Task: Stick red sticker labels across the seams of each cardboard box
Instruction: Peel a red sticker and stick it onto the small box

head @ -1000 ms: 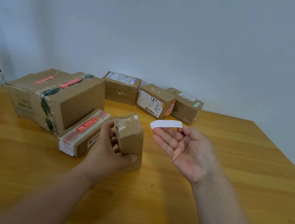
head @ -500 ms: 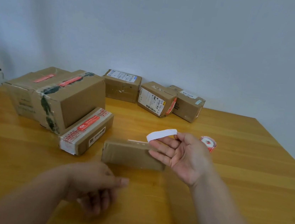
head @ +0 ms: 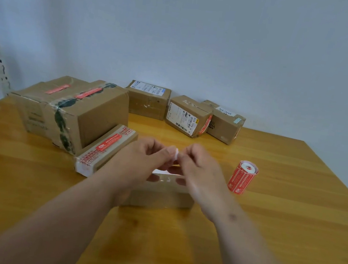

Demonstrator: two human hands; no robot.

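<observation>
Both hands up | left hand (head: 143,161) and right hand (head: 197,169) pinch the sticker label (head: 175,154) above the small box (head: 161,194), roll (head: 243,176) at 3 o'clock | risk: label folds onto itself, lands off the seam

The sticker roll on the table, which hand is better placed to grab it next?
Right, probably. The sticker roll stands beside the right hand, with bare table between. The left hand would have to cross over. Both hands now pinch a small white strip.

wooden table (head: 289,222), cardboard boxes (head: 96,111), sticker roll (head: 242,177)
</observation>
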